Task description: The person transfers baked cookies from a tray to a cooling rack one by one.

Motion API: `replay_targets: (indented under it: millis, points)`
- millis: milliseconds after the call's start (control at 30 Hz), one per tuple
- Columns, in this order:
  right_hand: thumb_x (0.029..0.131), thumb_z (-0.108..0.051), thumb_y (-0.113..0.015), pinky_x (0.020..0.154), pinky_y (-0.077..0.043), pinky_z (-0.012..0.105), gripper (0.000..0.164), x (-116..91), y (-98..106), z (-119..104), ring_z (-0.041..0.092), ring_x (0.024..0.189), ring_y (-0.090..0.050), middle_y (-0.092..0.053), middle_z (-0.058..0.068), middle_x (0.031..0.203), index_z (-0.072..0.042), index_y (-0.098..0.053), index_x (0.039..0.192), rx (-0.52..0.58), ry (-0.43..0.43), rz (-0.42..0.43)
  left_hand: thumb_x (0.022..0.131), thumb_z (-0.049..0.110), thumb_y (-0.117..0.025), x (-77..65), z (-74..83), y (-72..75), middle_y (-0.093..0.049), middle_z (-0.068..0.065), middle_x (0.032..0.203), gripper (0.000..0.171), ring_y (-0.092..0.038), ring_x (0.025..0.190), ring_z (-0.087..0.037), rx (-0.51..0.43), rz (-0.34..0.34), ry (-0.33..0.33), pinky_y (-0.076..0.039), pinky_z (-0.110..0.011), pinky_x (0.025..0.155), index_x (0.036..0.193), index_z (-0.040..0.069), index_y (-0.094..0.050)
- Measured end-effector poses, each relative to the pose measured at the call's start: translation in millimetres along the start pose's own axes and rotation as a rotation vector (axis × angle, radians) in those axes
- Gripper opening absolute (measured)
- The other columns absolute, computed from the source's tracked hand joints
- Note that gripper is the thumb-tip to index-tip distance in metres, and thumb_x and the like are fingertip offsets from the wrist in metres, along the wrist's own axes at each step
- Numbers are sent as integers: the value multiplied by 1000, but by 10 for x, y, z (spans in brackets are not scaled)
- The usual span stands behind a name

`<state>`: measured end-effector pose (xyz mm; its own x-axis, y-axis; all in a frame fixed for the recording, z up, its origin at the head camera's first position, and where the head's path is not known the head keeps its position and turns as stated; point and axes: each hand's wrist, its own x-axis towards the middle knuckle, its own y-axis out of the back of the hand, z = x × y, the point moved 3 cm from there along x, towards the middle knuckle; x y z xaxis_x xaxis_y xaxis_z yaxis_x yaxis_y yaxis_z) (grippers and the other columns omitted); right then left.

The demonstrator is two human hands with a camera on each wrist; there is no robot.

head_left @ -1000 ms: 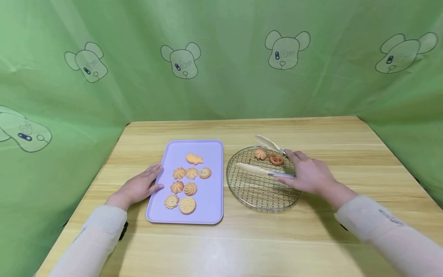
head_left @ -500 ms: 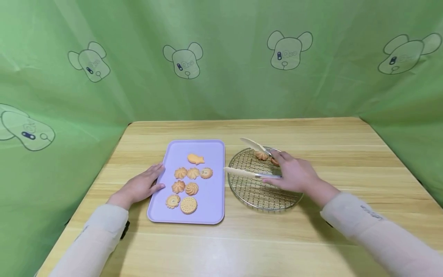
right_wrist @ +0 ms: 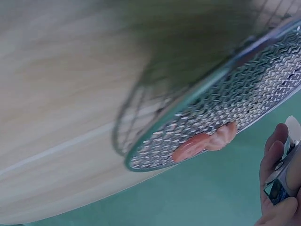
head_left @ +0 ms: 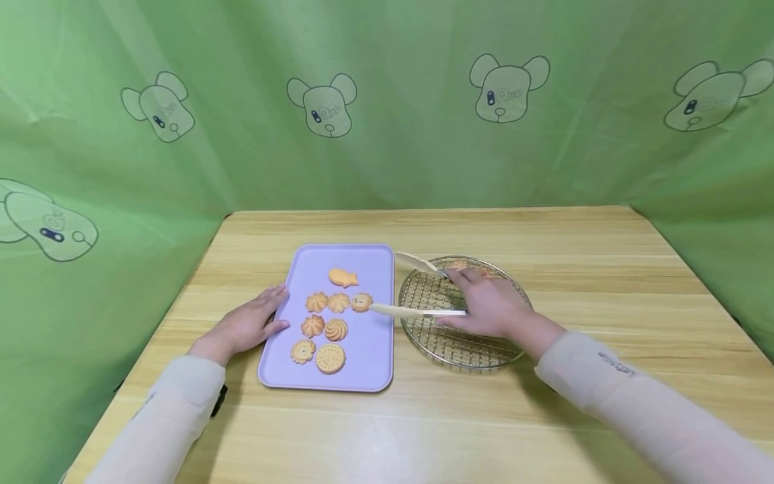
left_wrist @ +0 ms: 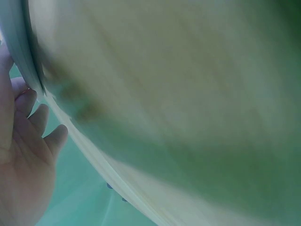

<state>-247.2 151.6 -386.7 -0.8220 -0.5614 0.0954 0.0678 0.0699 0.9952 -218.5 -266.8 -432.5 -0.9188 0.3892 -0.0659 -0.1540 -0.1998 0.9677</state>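
My right hand grips a pair of tongs with silver arms and beige tips, spread wide apart. The lower tip overlaps the right side of a lilac tray, close to a round cookie. Between the tips there is nothing. My left hand rests at the tray's left edge, fingers extended; in the left wrist view its fingertips are near the rim. Several cookies lie on the tray, among them a fish-shaped one, a swirled one and a dotted round one.
Under the right hand stands a round wire cooling rack. On it, in the right wrist view, lie a pretzel cookie and a ridged cookie. A wooden table carries everything; a green curtain closes off the back and sides.
My right hand has moved left with the tongs, from over the rack's cookies until the lower tip reaches over the tray. My left hand has stayed at the tray's edge.
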Motion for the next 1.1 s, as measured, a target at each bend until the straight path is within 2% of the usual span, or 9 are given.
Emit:
replay_targets:
  millis: [100, 233, 300, 467, 667, 767, 1100]
  points:
    - [76, -75, -56, 65, -56, 48, 100, 41, 3, -62, 40, 90, -63, -51, 26, 132, -4, -38, 145, -4, 31, -2, 98, 38, -53, 1, 2, 1, -22, -16, 154, 68, -21, 140, -36, -3, -4, 7, -22, -49, 112, 149, 1, -28]
    - [77, -74, -57, 49, -53, 36, 97, 97, -7, -136, 33, 79, -66, -51, 25, 132, -6, -41, 143, 2, 47, -27, 98, 38, -52, 2, 9, 8, -21, -16, 155, 68, -20, 140, -36, -10, -7, 13, -22, -50, 112, 149, 1, -28]
    - [78, -72, -58, 39, -46, 27, 95, 123, -12, -174, 29, 70, -65, -50, 25, 133, -6, -42, 143, 25, 48, -52, 98, 38, -52, -1, 10, 11, -21, -16, 155, 67, -20, 140, -36, -11, -8, 13, -22, -50, 112, 149, 0, -28]
    - [80, -69, -58, 34, -38, 19, 91, 168, -4, -269, 28, 70, -65, -49, 24, 135, -5, -43, 142, 59, 64, -80, 98, 37, -52, -4, 12, 15, -22, -17, 154, 67, -20, 140, -36, -12, -7, 9, -22, -50, 112, 148, 0, -28]
    - [80, -67, -60, 39, -42, 22, 87, 213, 0, -343, 24, 67, -64, -53, 22, 132, -6, -46, 141, 53, 77, -91, 98, 37, -52, -3, 19, 20, -21, -17, 154, 67, -20, 140, -37, -16, -12, 8, -22, -50, 112, 148, 0, -28]
    - [81, -67, -60, 42, -46, 24, 84, 238, 7, -371, 27, 75, -66, -54, 19, 132, -8, -48, 140, 37, 72, -102, 98, 36, -52, -5, 21, 24, -21, -17, 154, 67, -20, 140, -37, -17, -14, 11, -21, -50, 112, 149, 0, -28]
    - [82, -63, -61, 54, -55, 33, 77, 312, 77, -455, 28, 86, -66, -60, 15, 125, -7, -53, 135, -11, 96, -114, 99, 36, -52, 1, 22, 17, -21, -17, 155, 67, -20, 140, -37, -16, -19, 13, -21, -50, 112, 149, 0, -27]
